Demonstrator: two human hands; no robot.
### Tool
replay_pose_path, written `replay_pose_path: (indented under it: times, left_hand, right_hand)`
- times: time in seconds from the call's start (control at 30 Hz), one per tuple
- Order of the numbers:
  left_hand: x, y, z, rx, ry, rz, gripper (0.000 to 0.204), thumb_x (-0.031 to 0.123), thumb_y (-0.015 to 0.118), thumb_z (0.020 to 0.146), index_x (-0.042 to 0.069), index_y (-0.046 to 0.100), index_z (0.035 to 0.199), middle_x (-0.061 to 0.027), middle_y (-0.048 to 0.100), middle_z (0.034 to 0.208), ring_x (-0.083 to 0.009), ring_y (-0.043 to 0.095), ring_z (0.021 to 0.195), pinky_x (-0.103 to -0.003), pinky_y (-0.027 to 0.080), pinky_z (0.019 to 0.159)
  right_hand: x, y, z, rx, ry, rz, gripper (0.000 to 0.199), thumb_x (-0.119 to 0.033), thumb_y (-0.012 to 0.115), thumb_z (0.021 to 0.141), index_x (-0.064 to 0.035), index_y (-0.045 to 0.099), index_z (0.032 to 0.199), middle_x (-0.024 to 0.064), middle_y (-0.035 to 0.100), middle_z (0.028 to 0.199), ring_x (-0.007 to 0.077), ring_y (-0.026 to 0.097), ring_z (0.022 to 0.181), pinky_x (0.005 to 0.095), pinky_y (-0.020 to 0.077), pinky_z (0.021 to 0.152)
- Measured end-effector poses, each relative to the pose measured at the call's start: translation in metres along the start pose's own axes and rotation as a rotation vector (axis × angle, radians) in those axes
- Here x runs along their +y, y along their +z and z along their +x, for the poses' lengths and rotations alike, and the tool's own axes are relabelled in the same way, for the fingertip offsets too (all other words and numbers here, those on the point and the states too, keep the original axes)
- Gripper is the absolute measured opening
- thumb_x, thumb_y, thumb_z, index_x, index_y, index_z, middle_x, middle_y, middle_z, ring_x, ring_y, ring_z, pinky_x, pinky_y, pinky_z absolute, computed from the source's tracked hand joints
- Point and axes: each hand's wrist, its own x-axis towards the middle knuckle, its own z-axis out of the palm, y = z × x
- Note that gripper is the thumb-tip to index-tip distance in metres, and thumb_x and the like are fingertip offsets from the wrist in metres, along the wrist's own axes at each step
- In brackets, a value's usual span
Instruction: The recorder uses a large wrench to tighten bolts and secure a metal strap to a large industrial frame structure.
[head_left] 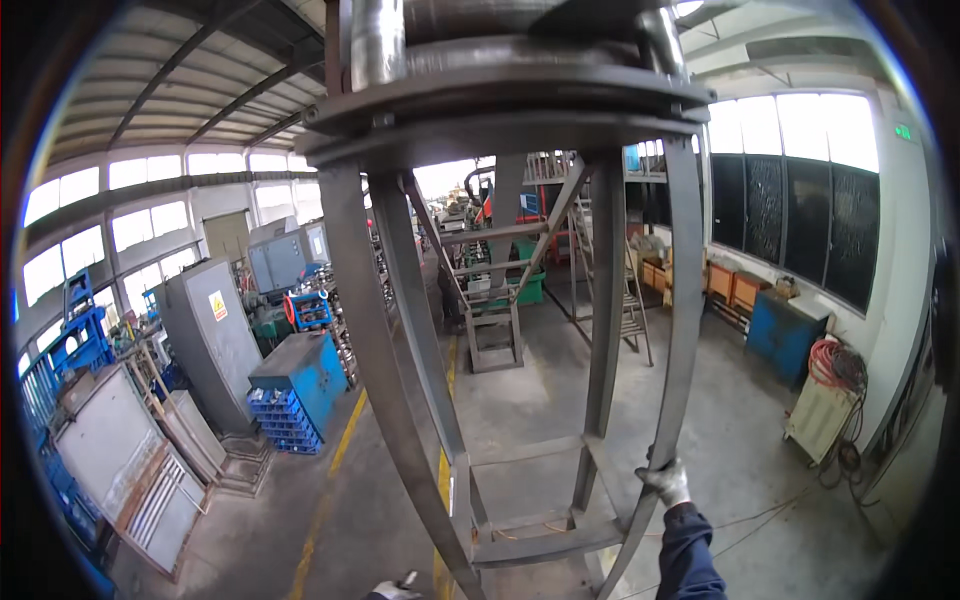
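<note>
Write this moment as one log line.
right grip: gloved, closed around near right leg of steel frame | left grip: lower edge, mostly out of view | left side: grey cabinet

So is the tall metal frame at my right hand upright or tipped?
Upright: the metal frame has legs running down from its top plate toward the floor, your right hand gripping one.

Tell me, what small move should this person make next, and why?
Perhaps raise the left hand to the metal frame: only the right hand visibly grips it, on the right leg, while the left hangs low at the picture's edge.
</note>
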Motion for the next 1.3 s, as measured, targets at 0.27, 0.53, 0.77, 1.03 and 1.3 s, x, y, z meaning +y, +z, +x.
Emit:
replay_pose_path:
  times: [0.27, 0.53, 0.77, 1.03, 1.3]
  left_hand:
    - [0.079, -0.118, -0.154, 0.374, 0.122, 0.126, 0.069, 0.055, 0.085, 0.073, 0.001, 0.069, 0.112, -0.0208, 0.074, 0.096, -0.0346, 0.071, 0.098, -0.041, 0.057, 0.086]
    - [0.227, -0.237, -0.246, 0.909, 0.780, -0.342, 0.064, 0.016, 0.080, 0.081, 0.000, 0.056, 0.137, -0.0173, 0.068, 0.116, -0.0301, 0.070, 0.105, -0.039, 0.058, 0.085]
    - [0.412, -0.349, -0.355, 0.482, 1.653, -1.170, 0.046, 0.001, 0.071, 0.090, -0.002, 0.056, 0.133, -0.0121, 0.065, 0.121, -0.0186, 0.065, 0.109, -0.031, 0.054, 0.096]
    - [0.479, -0.407, -0.407, 0.476, 1.716, -0.971, 0.052, -0.009, 0.068, 0.088, -0.006, 0.051, 0.137, -0.0143, 0.063, 0.127, -0.0221, 0.069, 0.101, -0.029, 0.059, 0.082]
    - [0.487, -0.377, -0.394, 0.428, 1.607, -0.866, 0.044, 0.004, 0.059, 0.099, -0.008, 0.047, 0.139, -0.0197, 0.066, 0.125, -0.0266, 0.071, 0.107, -0.029, 0.062, 0.083]
  right_hand:
    - [-0.021, -0.013, -0.003, -0.010, 0.224, -0.035, 0.062, -0.023, 0.096, 0.061, 0.0013, 0.065, 0.110, 0.0107, 0.072, 0.097, 0.0195, 0.068, 0.085, 0.0364, 0.0571, 0.074]
    - [-0.314, -0.116, 0.053, 0.254, -0.720, 0.069, 0.045, -0.038, 0.054, 0.105, 0.0010, 0.063, 0.126, 0.0086, 0.067, 0.106, 0.0187, 0.064, 0.097, 0.0361, 0.0536, 0.082]
    - [-0.600, -0.100, 0.054, 0.178, -1.372, 0.036, 0.087, -0.037, 0.073, 0.094, 0.0001, 0.027, 0.158, 0.0206, 0.042, 0.157, 0.0338, 0.040, 0.147, 0.0466, 0.0346, 0.121]
    - [-0.654, -0.029, 0.033, 0.061, -1.306, -0.049, 0.039, -0.019, 0.067, 0.096, -0.0018, 0.065, 0.131, 0.0113, 0.072, 0.122, 0.0218, 0.066, 0.114, 0.0340, 0.0498, 0.101]
    - [-0.652, -0.022, 0.048, -0.004, -1.305, 0.116, 0.047, -0.032, 0.067, 0.099, 0.0017, 0.062, 0.131, 0.0189, 0.067, 0.129, 0.0296, 0.062, 0.126, 0.0417, 0.0483, 0.112]
